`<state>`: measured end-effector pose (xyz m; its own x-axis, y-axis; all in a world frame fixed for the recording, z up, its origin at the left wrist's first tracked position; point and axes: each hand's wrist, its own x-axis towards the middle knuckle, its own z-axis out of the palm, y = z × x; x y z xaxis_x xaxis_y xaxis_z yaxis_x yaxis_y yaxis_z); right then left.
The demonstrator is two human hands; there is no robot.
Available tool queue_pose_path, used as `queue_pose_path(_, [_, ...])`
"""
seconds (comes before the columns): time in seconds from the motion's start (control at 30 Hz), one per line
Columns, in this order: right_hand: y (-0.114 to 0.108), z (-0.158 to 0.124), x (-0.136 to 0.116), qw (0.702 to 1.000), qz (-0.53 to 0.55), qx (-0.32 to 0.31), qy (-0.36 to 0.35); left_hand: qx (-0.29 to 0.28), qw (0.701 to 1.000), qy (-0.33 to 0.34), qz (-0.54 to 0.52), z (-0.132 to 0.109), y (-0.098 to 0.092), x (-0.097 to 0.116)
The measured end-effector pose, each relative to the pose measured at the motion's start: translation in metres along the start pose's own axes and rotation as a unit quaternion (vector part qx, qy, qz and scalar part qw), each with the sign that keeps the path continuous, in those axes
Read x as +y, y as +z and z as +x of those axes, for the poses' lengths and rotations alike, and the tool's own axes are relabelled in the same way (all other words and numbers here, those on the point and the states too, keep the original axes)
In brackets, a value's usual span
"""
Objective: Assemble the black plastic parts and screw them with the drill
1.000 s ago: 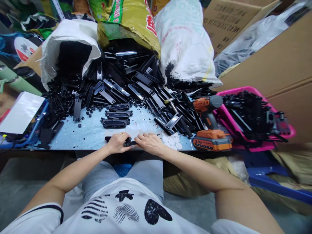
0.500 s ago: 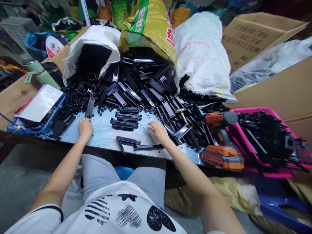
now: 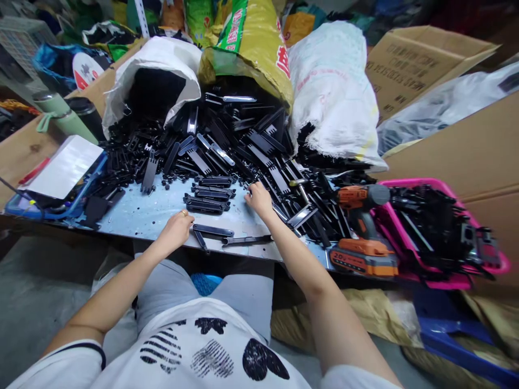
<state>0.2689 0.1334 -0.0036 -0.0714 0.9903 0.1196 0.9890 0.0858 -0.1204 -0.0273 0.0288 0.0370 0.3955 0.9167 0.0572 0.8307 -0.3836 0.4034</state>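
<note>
My left hand (image 3: pixel 176 231) is closed at the fingertips, just left of a black hinged bracket (image 3: pixel 213 230) at the table's front edge. Whatever it pinches, if anything, is too small to see. My right hand (image 3: pixel 259 200) has its fingers drawn together at the edge of the pile, by small screws. What lies between those fingers is hidden. Between the hands, a stack of black folded brackets (image 3: pixel 206 204) lies in rows. A black open-end wrench (image 3: pixel 247 240) rests flat to the right of the hinged bracket.
Black metal parts (image 3: pixel 227 146) heap up before a white sack (image 3: pixel 158 59), a yellow sack (image 3: pixel 259 48) and another white sack (image 3: pixel 332 92). A hammer (image 3: pixel 299 186) lies on the heap. An orange cordless drill (image 3: pixel 363 232) stands beside a pink basket (image 3: pixel 441 186). A blue tray (image 3: pixel 60 213) sits left.
My left hand has moved right, from the lone flat parts on the left to the hinged bracket. My right hand has shifted slightly up to the pile's edge, its fingers drawing in.
</note>
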Motion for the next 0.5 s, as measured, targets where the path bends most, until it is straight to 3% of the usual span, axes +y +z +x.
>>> queue_pose_path(0.27, [-0.028, -0.051, 0.004, 0.962, 0.237, 0.09, -0.105, -0.079, 0.993, 0.023, 0.086, 0.003, -0.016, 0.011])
queue_pose_path(0.4, [-0.037, -0.079, -0.012, 0.948, 0.289, 0.059, -0.121, -0.103, 0.984, 0.054, 0.137, 0.011, -0.015, 0.016])
queue_pose_path(0.5, [-0.033, -0.096, -0.027, 0.943, 0.303, 0.03, -0.138, -0.115, 0.983, 0.048, 0.132, 0.015, -0.003, 0.015])
